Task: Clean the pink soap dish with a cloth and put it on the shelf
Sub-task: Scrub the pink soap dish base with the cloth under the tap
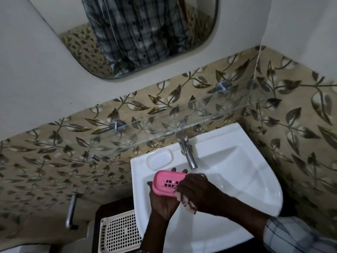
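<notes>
A pink soap dish (166, 180) with square drain holes is held over the white sink, tilted toward me. My left hand (162, 201) cups it from below, fingertips showing past its far rim. My right hand (197, 191) is closed on a pale patterned cloth (186, 202) and presses it against the dish's right end. The cloth hangs a little below my fist. A clear glass shelf (200, 110) runs along the tiled wall above the sink, with nothing on it.
The white sink (237, 161) has a chrome tap (187, 152) at the back and a moulded soap recess (159, 158) at its left. A beige lattice basket (118, 232) stands below left. A metal handle (71, 210) is on the left wall; a mirror (138, 33) hangs above.
</notes>
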A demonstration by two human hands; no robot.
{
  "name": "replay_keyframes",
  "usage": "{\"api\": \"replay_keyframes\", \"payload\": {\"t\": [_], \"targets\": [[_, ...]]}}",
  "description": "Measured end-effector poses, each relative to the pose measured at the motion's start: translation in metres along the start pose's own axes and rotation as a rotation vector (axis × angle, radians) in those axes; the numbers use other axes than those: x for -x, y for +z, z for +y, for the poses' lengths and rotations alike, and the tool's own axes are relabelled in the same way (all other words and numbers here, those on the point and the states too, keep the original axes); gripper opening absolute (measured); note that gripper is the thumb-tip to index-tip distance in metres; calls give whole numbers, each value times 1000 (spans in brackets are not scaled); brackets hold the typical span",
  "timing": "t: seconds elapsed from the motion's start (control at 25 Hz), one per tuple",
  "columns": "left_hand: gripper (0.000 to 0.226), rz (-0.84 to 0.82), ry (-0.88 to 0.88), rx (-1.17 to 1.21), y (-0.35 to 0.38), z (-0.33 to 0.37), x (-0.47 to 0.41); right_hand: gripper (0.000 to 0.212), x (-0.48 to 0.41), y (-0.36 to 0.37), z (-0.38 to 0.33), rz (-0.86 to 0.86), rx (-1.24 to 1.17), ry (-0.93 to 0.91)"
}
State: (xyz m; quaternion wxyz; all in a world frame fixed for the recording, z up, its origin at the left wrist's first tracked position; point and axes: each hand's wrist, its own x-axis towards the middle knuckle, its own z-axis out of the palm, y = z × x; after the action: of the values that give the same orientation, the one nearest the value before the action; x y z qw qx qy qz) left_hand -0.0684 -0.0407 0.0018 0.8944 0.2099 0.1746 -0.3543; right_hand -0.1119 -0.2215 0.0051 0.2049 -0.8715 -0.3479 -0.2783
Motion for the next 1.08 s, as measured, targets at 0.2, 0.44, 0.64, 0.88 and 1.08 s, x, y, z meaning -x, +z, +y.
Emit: {"api": "replay_keyframes", "payload": {"t": [0.2, 0.44, 0.64, 0.88, 1.08], "targets": [[108, -88, -455, -343, 9, 46, -2, 25, 5, -21, 56, -159, -54, -419], [67, 21, -458, -546, 10, 37, -8, 35, 17, -21, 83, -325, 15, -407], [53, 140, -332, -465, 1, 26, -12, 26, 24, 3, 46, -226, -81, -168], [42, 248, -263, -432, 6, 23, -21, 25, 16, 16, 37, -128, -63, 68], [39, 269, -245, -496, 7, 28, -24, 24, 12, 7, 37, -144, -48, 16]]}}
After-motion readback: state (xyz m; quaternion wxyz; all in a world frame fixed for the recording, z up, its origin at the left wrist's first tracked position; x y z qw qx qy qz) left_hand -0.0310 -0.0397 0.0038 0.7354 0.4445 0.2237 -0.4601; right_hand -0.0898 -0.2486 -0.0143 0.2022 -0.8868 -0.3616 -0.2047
